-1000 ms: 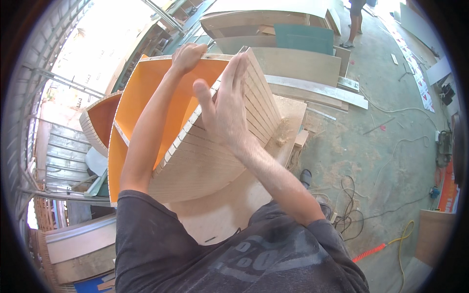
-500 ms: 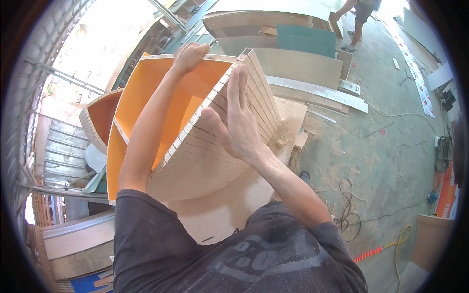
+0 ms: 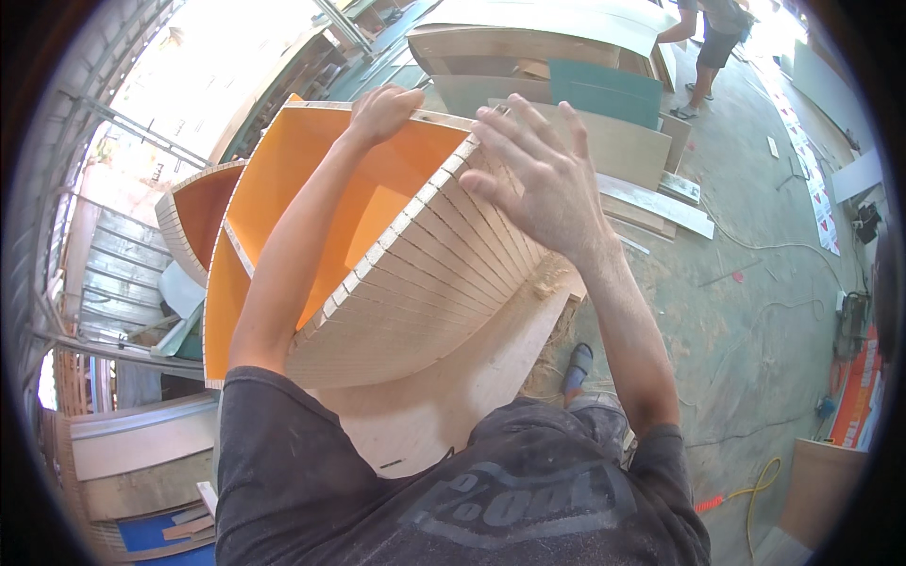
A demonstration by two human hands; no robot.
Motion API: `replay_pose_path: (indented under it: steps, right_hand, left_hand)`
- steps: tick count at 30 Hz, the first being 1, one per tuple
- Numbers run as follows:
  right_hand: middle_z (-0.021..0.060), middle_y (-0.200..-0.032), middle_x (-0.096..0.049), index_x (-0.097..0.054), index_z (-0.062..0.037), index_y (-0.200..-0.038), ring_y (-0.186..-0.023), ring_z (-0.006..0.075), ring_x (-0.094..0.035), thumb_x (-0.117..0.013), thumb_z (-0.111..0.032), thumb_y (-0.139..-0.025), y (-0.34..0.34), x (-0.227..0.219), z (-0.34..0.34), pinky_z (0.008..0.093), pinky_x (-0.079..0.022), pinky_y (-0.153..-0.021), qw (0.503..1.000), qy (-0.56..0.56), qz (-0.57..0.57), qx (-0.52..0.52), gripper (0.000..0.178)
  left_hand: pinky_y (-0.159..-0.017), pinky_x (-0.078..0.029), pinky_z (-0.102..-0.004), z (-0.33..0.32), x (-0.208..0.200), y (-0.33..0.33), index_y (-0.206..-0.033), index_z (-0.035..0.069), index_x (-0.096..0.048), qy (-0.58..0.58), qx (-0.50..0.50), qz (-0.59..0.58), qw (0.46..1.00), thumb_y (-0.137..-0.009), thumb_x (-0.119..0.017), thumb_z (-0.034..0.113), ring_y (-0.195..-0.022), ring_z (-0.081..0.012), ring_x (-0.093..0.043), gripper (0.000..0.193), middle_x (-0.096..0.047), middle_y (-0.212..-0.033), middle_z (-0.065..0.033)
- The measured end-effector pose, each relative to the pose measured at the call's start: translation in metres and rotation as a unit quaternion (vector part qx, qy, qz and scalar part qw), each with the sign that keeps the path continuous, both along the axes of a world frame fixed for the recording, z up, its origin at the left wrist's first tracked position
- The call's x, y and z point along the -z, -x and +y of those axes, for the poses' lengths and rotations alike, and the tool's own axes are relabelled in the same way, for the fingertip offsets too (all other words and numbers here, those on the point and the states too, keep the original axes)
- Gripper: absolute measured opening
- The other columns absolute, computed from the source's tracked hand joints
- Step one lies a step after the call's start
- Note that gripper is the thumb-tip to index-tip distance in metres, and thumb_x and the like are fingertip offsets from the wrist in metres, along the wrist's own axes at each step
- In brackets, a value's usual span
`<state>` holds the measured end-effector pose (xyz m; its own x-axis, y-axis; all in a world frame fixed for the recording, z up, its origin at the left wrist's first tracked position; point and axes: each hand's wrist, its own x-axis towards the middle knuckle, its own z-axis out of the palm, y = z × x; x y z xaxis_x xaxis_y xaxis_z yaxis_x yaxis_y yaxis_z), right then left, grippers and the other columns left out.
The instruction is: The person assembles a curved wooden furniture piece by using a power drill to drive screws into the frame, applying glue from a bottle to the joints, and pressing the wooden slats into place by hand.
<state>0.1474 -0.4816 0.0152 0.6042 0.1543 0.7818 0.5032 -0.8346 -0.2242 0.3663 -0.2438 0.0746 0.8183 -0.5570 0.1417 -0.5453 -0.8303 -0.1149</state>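
Note:
A large curved wooden shell with kerf-cut slots across its pale outer side and an orange inner face stands tilted before me. My left hand has its fingers curled over the shell's far top rim. Near the far right corner, my right hand is open with fingers spread, its palm toward the slotted outer side. Whether it touches the surface I cannot tell. Beneath the shell lies a pale board, with sawdust at its far right end.
A second curved shell stands at the left. Stacked panels fill the back, where another person stands. A yellow hose and cables lie on the green floor at right. Boards are stacked at lower left.
My right hand has moved right and its fingers have spread; before, they lay together flat along the outer side near the rim. The left hand keeps its hold. My foot now shows on the floor.

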Motion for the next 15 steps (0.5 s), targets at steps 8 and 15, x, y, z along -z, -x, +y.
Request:
replay_pose_path:
  steps: [8, 15]
  right_hand:
    - [0.0096, -0.142, -0.061, -0.067, -0.0106, -0.131, -0.138, 0.0286, -0.051, -0.061, -0.048, -0.102, 0.008, 0.003, -0.019, 0.0554, -0.029, -0.12, 0.987, -0.157, -0.025, 0.035, 0.048]
    - [0.0202, -0.125, -0.062, -0.066, -0.0006, -0.121, -0.112, 0.038, -0.066, -0.067, -0.024, -0.097, 0.01, 0.206, -0.012, 0.0471, -0.056, -0.093, 0.883, -0.18, 0.404, 0.153, 0.033]
  left_hand:
    - [-0.088, -0.048, -0.044, -0.012, -0.002, 0.004, -0.096, 0.015, -0.068, 0.015, -0.048, 0.048, 0.998, -0.096, -0.05, 0.025, -0.109, -0.0321, -0.063, 0.021, -0.072, -0.102, -0.0112]
    - [-0.081, -0.044, -0.0449, -0.007, 0.003, 0.0, -0.067, 0.003, -0.053, 0.106, -0.005, 0.021, 0.994, -0.083, -0.046, 0.044, -0.085, -0.0367, -0.059, 0.043, -0.067, -0.08, -0.0144]
